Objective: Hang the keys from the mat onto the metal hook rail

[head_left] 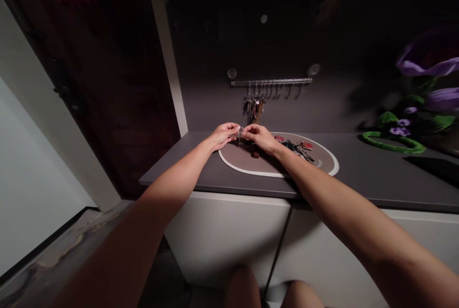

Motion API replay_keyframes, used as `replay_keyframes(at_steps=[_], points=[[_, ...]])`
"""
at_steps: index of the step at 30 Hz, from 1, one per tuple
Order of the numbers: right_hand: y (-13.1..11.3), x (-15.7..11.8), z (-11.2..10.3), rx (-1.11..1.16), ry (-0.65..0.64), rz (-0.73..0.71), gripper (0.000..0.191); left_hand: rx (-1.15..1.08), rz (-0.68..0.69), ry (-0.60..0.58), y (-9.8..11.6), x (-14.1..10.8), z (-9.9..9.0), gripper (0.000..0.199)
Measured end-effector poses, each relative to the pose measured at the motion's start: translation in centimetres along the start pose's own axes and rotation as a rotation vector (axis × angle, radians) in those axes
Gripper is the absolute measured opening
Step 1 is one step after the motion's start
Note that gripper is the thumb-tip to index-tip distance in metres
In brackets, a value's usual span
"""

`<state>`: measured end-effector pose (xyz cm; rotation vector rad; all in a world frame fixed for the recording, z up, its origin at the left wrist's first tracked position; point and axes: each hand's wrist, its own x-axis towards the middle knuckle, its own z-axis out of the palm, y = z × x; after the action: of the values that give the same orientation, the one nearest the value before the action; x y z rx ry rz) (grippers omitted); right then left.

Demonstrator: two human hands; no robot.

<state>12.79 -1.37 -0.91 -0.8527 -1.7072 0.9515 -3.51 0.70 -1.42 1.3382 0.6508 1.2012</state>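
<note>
Close together above the left part of an oval brown mat (265,169) with a white rim, both my hands pinch a small metal key ring (240,132). My left hand (225,136) has its fingers closed on the ring's left side. From the right, my right hand (260,137) grips it with thumb and fingertips. A small dark red-brown block (256,154) shows below my right hand. Beyond my right wrist lies a pile of keys (304,151) with red and dark tags. Fine details of the ring are too small to tell.
On the back wall, a clear hook rail (271,82) carries several hanging keys (256,106). To the right stand purple flowers (399,128) with a green ring-shaped base (392,143). The grey counter's front edge (244,191) is above white cabinets. A dark door (118,83) is left.
</note>
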Motion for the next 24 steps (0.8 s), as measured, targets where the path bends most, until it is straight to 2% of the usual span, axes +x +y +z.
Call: replay_keyframes(at_steps=[10,17,21,24], points=[[0.2,0.2,-0.5,-0.040,0.057,-0.056,0.023,-0.028,-0.008,-0.009,-0.3,0.0,0.3,0.032],[-0.2,0.2,-0.7,0.044,0.121,-0.075,0.025,-0.036,0.049,0.056,-0.2,-0.1,1.2,0.032],[-0.5,0.3,-0.8,0.188,0.156,-0.040,0.026,0.199,0.118,0.153,-0.8,0.4,1.3,0.027],[-0.7,0.4,-1.0,0.292,0.197,-0.014,0.028,0.446,0.153,0.133,-1.4,0.6,1.3,0.024]])
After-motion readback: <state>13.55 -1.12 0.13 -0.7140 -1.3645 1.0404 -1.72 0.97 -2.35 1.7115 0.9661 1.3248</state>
